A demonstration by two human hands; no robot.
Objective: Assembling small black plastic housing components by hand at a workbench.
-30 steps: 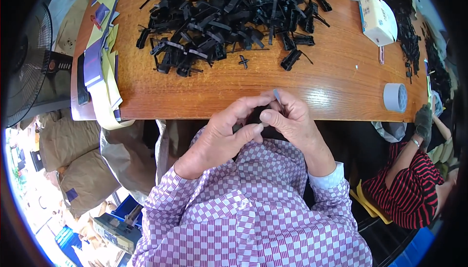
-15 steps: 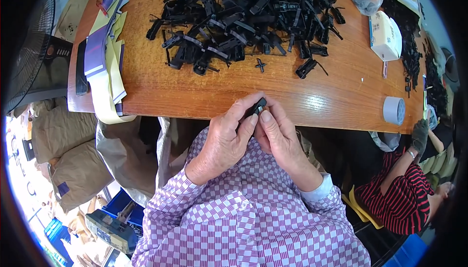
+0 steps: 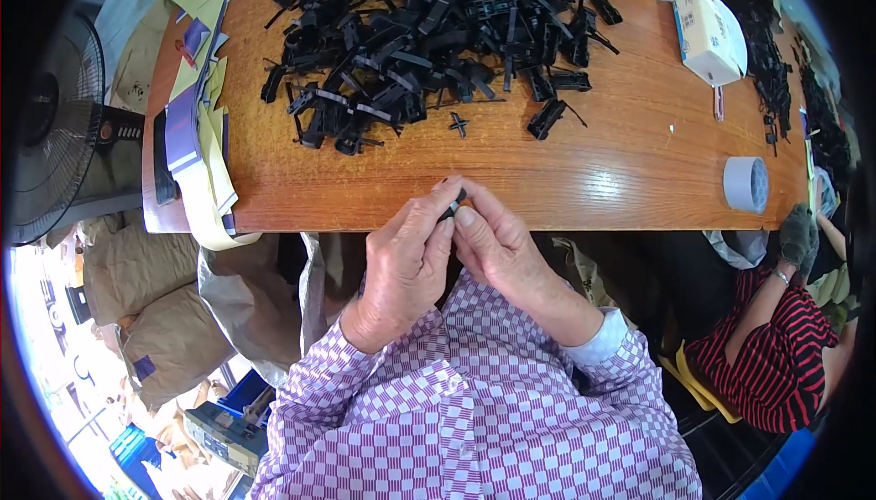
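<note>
My left hand (image 3: pixel 400 258) and my right hand (image 3: pixel 507 252) meet just in front of the table's near edge. Between their fingertips they pinch a small black plastic part (image 3: pixel 452 210), mostly covered by my thumbs and fingers. A bit of light grey or shine shows on it. Beyond my hands lies a big heap of black plastic parts (image 3: pixel 429 39), many with thin strap-like arms. A small cross-shaped black piece (image 3: pixel 459 124) lies by itself at the near side of the heap, and a single black plastic part (image 3: pixel 547 119) rests to its right.
The wooden table (image 3: pixel 365 194) holds a tape roll (image 3: pixel 745 183) and a tissue pack (image 3: pixel 710 39) on the right. Paper sheets (image 3: pixel 187 130) hang over its left edge by a fan (image 3: pixel 55 126). A co-worker's gloved hand (image 3: pixel 796 231) is far right; brown sacks (image 3: pixel 173 336) stand left.
The view has shifted a little, moving the heap left and up in the picture. My fingers have closed further over the small black part, so less of it shows.
</note>
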